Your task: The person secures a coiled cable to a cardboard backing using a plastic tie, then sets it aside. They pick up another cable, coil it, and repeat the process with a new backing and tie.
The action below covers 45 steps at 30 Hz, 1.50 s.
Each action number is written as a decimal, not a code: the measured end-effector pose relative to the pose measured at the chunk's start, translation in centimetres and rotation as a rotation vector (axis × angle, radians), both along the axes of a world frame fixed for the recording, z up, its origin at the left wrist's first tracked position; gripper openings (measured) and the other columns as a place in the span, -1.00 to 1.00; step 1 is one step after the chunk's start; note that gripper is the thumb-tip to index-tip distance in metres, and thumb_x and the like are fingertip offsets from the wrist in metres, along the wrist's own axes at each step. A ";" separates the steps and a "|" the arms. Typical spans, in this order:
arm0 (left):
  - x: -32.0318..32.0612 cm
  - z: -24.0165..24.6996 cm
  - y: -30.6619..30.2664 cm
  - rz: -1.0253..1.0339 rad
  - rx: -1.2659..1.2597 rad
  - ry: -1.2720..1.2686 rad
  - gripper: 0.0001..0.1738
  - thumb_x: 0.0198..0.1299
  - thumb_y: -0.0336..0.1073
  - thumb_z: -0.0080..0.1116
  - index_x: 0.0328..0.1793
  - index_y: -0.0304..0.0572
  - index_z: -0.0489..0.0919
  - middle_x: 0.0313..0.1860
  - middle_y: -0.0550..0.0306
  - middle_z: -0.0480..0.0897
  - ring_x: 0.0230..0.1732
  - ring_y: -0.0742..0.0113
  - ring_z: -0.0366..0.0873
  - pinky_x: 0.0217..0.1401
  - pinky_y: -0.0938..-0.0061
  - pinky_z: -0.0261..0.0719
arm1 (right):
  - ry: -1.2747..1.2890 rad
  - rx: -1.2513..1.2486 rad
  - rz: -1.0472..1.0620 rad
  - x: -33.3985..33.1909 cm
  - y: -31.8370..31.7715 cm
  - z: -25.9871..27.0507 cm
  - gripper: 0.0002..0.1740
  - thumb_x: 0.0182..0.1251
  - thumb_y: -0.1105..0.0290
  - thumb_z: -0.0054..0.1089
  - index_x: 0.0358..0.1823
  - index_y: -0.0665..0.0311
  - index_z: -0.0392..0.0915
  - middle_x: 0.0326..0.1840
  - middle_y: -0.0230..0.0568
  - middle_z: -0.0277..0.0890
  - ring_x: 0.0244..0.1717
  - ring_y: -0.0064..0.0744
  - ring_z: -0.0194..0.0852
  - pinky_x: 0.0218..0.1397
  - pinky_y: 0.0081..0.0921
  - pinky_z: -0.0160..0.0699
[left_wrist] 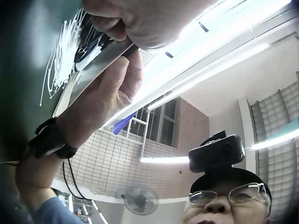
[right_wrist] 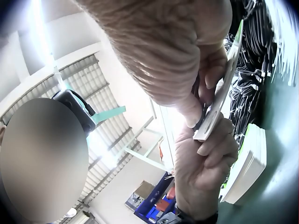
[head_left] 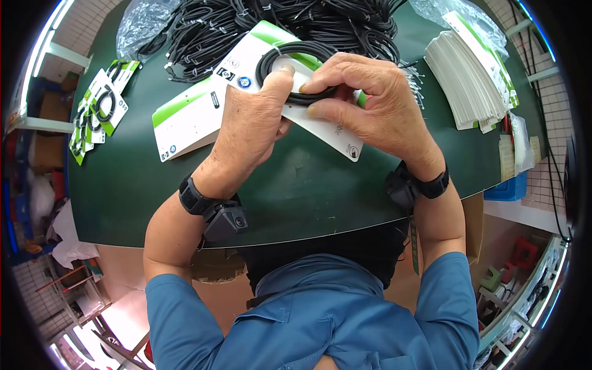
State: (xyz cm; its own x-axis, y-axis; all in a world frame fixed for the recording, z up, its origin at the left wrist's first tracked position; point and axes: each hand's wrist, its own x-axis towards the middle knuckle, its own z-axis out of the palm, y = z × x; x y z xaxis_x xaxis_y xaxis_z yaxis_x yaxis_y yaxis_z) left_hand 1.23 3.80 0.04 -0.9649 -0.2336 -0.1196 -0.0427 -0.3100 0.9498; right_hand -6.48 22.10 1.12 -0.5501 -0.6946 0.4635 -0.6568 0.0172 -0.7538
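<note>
A coil of black cable (head_left: 264, 66) lies on the face of a white and green card (head_left: 336, 143), held up over the table in the head view. My left hand (head_left: 250, 120) grips the card's near left side, its thumb over the coil and its fingers behind the card. At the coil's right side, the thumb and index finger of my right hand (head_left: 382, 102) pinch the cable. Seen edge-on in the right wrist view, the card (right_wrist: 225, 95) stands between both hands. From the left wrist view the coil is mostly hidden behind the hands.
Black cables (head_left: 209, 37) lie heaped at the back of the green table (head_left: 296, 203). A stack of cards (head_left: 185, 117) sits just left of my hands, and a taller one (head_left: 459, 80) at the right. Carded cables (head_left: 102, 108) overlap at the far left. Plastic bags (head_left: 145, 28) lie behind.
</note>
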 end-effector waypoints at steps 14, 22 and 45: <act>-2.2 1.1 -4.7 0.283 -0.003 0.172 -0.92 0.50 -0.35 0.20 0.00 -0.16 0.60 -0.39 0.31 0.58 -0.61 0.64 0.32 -0.68 0.61 0.12 | 0.072 0.384 -0.231 -5.0 3.1 -1.5 -0.82 0.18 0.51 0.54 -0.18 0.29 0.79 -0.36 -0.21 0.71 -0.38 -0.35 0.69 -0.22 -0.49 0.66; -2.2 1.0 -4.6 0.301 0.023 0.234 -0.82 0.51 -0.23 0.27 -0.10 -0.19 0.64 -0.40 0.29 0.58 -0.59 0.64 0.28 -0.62 0.66 0.10 | 0.234 0.598 -0.154 -6.3 2.5 -4.6 -0.84 0.21 0.37 0.51 -0.29 0.30 0.74 -0.35 -0.03 0.70 -0.31 0.00 0.71 -0.15 -0.18 0.68; -1.8 0.8 -2.2 0.381 -0.362 0.453 -0.75 0.42 -0.35 0.32 0.11 -0.34 0.62 -0.30 0.23 0.67 -0.52 0.65 0.43 -0.65 0.65 0.31 | 0.304 0.386 -0.269 -7.3 3.1 -4.5 -0.80 0.40 0.38 0.38 -0.09 0.37 0.74 -0.26 0.03 0.74 -0.19 0.00 0.74 -0.07 -0.22 0.71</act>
